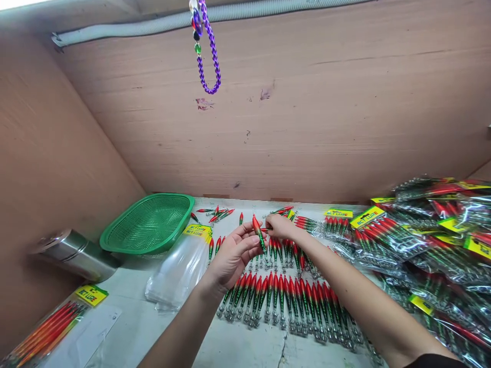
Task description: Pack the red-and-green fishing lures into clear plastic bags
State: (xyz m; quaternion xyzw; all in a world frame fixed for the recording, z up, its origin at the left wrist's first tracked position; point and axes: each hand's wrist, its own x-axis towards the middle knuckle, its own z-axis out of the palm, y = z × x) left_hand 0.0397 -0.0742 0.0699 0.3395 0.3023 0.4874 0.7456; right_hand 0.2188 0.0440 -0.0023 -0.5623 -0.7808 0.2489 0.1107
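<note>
One red-and-green lure (258, 230) is held up over the desk (238, 347) by the L hand (236, 253), red tip up, slightly tilted. It's pinched btwn thumb & fingers (250, 245) of that hand. The R hand (279, 226) is held just beside it, w/ fingers curled; whether anything's gripped there can't be told, as they're partly hidden.

Below, a front row of lures (275, 289) is laid side by side, red ends pointed away, hooks toward the viewer. A shorter back row (275, 248) is set behind it, partly covered by the hands. A few loose lures (222, 214) are scattered nr the back wall (291, 128).

On the L, clear bags w/ yellow headers (172, 276) are stacked next to a green basket (148, 225); a steel flask (79, 255) & a pack of orange lures (49, 329) are placed farther L. On the R, filled pkgs (433, 255) are heaped high.
</note>
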